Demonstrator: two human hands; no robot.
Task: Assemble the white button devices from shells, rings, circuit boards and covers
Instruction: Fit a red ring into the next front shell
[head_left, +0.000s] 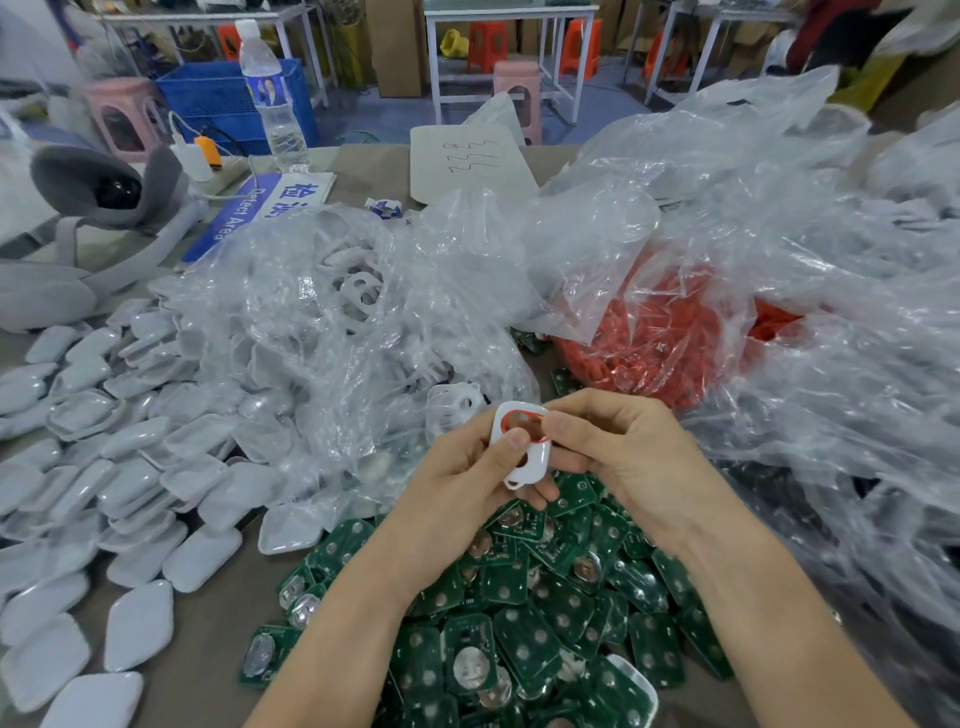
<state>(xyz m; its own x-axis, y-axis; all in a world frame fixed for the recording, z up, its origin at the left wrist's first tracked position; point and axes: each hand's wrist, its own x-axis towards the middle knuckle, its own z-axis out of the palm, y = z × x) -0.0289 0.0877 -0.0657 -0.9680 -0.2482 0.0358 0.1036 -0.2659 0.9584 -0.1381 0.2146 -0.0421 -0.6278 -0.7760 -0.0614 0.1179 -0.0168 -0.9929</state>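
Plenty of white covers (130, 493) along the table's (218, 639) left edge, then a clear bag of shells (332, 312). Above the near edge, grips 1 white shell (531, 465) in the curled left hand (462, 488), red ring (519, 411) seated; pinches its right side with the right hand (618, 452). Beneath, green circuit boards (524, 639); rightward, bagged red rings (654, 358).

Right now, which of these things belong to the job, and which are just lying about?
Job: shell with ring, held by left hand and right hand; boards; covers; shell bag; ring bag.
Lying about: bottle; headset; sign; paper.
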